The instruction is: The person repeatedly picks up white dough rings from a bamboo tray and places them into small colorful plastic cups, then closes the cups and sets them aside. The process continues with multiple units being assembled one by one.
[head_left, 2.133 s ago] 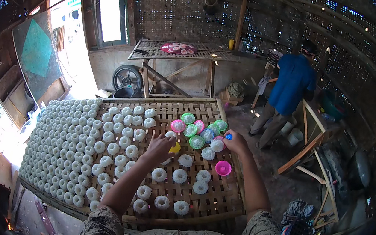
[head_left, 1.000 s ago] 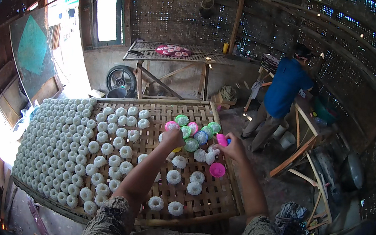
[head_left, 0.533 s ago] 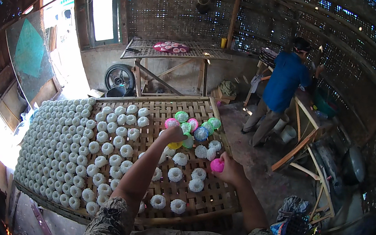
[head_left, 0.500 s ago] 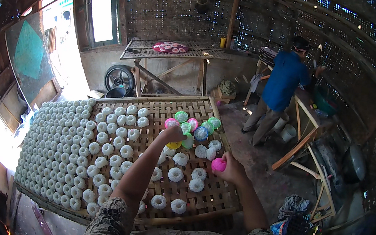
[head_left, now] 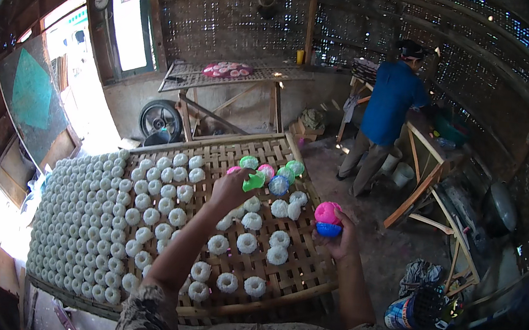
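Note:
My left hand (head_left: 229, 190) is closed on a small green plastic cup (head_left: 254, 181), above the far part of a woven bamboo rack (head_left: 244, 146). Right beside it are several more coloured cups filled with white grains, among them a blue cup (head_left: 279, 185) and a pink cup (head_left: 266, 171). Off the rack's right edge, my right hand (head_left: 342, 238) grips small plastic cups, a pink one (head_left: 327, 212) against a blue one (head_left: 327, 229). White, grainy ring-shaped cakes (head_left: 246, 242) lie spaced out on the rack nearer me, and dense rows of them (head_left: 85, 223) cover its left side.
A person in a blue shirt (head_left: 389, 104) works at a wooden bench (head_left: 425, 143) at the back right. Behind the rack stands another slatted table (head_left: 183, 79) with a red patterned item (head_left: 228, 69). A wheel (head_left: 160, 120) leans below it. A bucket (head_left: 401, 313) is at the lower right.
My left hand has lifted the green cup clear of the others. The yellow cup by it no longer shows. In my right hand a blue cup now shows below the pink one. The view has shifted slightly.

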### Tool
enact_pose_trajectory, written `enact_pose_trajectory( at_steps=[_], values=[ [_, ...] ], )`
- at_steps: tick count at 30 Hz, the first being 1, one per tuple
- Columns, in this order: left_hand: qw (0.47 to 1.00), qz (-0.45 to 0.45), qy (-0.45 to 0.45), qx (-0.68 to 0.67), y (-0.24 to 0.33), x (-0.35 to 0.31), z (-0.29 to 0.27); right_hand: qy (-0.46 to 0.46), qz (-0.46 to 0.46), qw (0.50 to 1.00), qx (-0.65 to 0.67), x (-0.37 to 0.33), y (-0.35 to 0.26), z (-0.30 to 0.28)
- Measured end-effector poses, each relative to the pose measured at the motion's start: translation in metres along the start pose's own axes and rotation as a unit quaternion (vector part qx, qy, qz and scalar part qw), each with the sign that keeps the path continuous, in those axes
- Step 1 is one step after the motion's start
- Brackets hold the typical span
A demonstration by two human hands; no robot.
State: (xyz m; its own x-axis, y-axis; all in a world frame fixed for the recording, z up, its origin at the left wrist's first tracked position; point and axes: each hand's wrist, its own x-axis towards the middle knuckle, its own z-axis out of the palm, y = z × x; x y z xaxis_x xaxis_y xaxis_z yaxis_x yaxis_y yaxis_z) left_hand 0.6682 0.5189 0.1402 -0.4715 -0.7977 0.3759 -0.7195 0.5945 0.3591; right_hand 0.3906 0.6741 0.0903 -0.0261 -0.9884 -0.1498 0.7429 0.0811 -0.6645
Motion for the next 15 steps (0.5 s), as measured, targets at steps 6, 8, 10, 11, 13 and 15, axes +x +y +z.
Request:
enact_pose_trajectory(
  at_steps=[6, 8, 10, 11, 13, 15],
  values=[
    [0.953, 0.081, -0.145, -0.254, 0.093, -0.030, -0.009, -0.099, 0.076, 0.978, 0.169, -0.012, 0.028, 0.030],
    [0.937, 0.146, -0.185, -0.259, 0.092, -0.035, 0.007, -0.122, 0.102, 0.967, 0.199, -0.015, 0.040, 0.036],
    [0.951, 0.202, -0.142, -0.187, 0.085, -0.040, 0.018, -0.142, 0.121, 0.958, 0.216, -0.012, 0.058, 0.035],
    [0.953, 0.233, -0.120, -0.152, 0.090, -0.040, 0.016, -0.144, 0.122, 0.957, 0.219, -0.013, 0.064, 0.032],
    [0.969, 0.162, -0.084, -0.169, 0.099, -0.045, 0.006, -0.129, 0.122, 0.954, 0.241, -0.015, 0.079, 0.030],
    [0.961, 0.103, -0.085, -0.241, 0.109, -0.039, -0.009, -0.143, 0.126, 0.943, 0.274, -0.017, 0.084, 0.026]
  ],
)
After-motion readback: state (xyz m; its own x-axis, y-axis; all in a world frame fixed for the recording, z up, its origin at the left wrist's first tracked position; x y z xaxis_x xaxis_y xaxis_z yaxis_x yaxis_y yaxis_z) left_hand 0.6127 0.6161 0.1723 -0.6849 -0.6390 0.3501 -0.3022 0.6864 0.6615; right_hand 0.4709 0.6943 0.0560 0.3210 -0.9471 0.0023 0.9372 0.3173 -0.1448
